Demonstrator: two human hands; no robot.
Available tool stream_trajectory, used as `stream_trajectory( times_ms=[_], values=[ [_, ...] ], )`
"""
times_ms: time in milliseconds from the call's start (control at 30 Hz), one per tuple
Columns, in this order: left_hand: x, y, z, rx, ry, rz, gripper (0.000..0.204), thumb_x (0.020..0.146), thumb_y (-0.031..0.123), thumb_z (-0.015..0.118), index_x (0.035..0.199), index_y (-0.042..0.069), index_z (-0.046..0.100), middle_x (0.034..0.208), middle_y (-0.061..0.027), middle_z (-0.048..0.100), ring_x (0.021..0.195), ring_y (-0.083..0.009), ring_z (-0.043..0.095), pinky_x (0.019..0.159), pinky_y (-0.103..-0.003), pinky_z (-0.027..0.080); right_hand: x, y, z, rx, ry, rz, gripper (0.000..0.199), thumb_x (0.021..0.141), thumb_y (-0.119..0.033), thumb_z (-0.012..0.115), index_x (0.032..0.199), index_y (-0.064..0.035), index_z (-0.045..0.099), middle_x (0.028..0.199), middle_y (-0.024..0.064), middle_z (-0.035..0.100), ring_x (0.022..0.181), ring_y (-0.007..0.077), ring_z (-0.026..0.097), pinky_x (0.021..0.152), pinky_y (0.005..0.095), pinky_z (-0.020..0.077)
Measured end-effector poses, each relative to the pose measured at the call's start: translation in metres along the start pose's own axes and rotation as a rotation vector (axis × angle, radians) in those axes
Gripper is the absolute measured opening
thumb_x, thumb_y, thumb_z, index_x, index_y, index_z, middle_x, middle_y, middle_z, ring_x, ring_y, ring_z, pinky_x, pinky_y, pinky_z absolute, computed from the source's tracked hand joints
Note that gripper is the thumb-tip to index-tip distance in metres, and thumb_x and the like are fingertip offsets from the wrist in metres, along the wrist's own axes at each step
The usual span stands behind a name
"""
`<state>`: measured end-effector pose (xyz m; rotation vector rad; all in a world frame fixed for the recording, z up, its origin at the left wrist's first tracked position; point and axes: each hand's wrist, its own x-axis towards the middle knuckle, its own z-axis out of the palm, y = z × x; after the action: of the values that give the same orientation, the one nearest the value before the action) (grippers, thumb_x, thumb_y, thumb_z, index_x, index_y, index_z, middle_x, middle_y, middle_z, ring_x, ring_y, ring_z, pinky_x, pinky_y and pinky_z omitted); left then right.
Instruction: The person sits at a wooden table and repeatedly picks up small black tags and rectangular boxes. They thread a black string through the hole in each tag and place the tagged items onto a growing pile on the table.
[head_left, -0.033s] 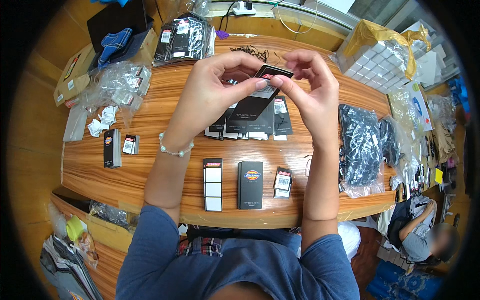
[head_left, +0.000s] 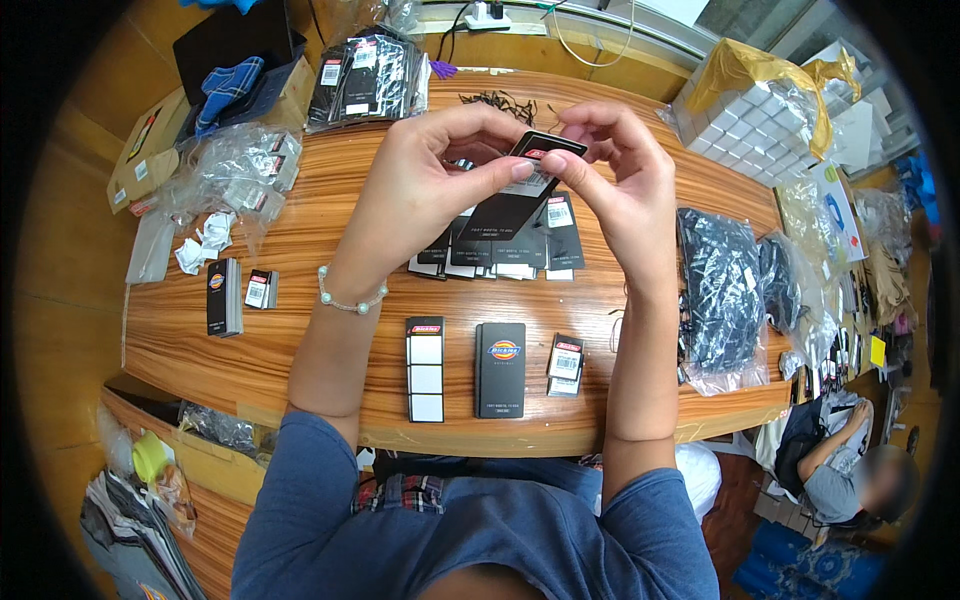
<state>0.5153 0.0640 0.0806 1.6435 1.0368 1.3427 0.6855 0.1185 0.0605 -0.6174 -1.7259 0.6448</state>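
My left hand is closed on a black hang tag, which hangs tilted above the table. Its thumb presses a small barcode label on the tag's face. My right hand pinches the tag's upper end between thumb and fingers; its fingertips are partly hidden. Below the hands, several black tags lie spread in an overlapping group. Closer to me lie a white-panelled tag strip, a stack of black tags with a coloured emblem, and a few small barcode tags.
Black cords lie beyond my hands. Bagged black goods sit at the right, below a wrapped stack of white boxes. At the left are another tag stack, crumpled paper and plastic bags. A person is at the lower right.
The fingers of my right hand have shifted slightly to the left at the tag's upper end. All else looks the same.
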Motion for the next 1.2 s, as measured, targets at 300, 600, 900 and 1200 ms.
stream_trajectory(
  times_ms=[300, 600, 900, 1200],
  values=[
    [-0.002, 0.003, 0.005, 0.082, 0.051, -0.003, 0.019, 0.078, -0.001, 0.063, 0.097, -0.001, 0.062, 0.09, -0.0058, 0.064, 0.082, -0.0101, 0.061, 0.072, -0.021, 0.049, -0.004, -0.001, 0.001, 0.188, -0.1, 0.249, 0.016, 0.075, -0.012, 0.067, 0.084, 0.0008, 0.063, 0.063, -0.0026, 0.055, 0.055, 0.0028, 0.043, 0.048, 0.0183, 0.0343],
    [0.004, -0.012, 0.01, 0.626, 0.288, 0.554, 0.019, 0.069, 0.004, 0.065, 0.087, 0.011, 0.067, 0.079, -0.0026, 0.064, 0.067, -0.0191, 0.061, 0.057, -0.027, 0.048, -0.002, -0.008, 0.0, 0.538, -0.107, 0.459, 0.013, 0.081, -0.013, 0.061, 0.085, -0.0011, 0.063, 0.079, 0.0007, 0.06, 0.072, 0.0048, 0.052, 0.064, 0.0191, 0.0412],
    [0.006, -0.01, 0.008, 0.657, 0.106, 0.529, 0.018, 0.069, -0.002, 0.064, 0.085, 0.005, 0.067, 0.081, -0.006, 0.064, 0.076, -0.0199, 0.061, 0.066, -0.028, 0.047, -0.001, 0.005, -0.004, 0.199, -0.066, 0.21, 0.011, 0.082, -0.011, 0.058, 0.083, -0.0009, 0.062, 0.086, 0.0029, 0.06, 0.08, 0.0081, 0.054, 0.068, 0.0216, 0.0429],
    [0.01, -0.028, 0.014, 0.682, -0.081, 0.411, 0.015, 0.072, 0.004, 0.063, 0.087, 0.004, 0.064, 0.081, -0.0065, 0.063, 0.078, -0.0215, 0.06, 0.071, -0.03, 0.046, 0.006, -0.003, -0.033, 0.879, 0.156, 0.283, 0.014, 0.091, -0.012, 0.046, 0.091, -0.0005, 0.054, 0.082, 0.0128, 0.061, 0.057, 0.01, 0.049, 0.057, 0.0226, 0.0439]
  ],
)
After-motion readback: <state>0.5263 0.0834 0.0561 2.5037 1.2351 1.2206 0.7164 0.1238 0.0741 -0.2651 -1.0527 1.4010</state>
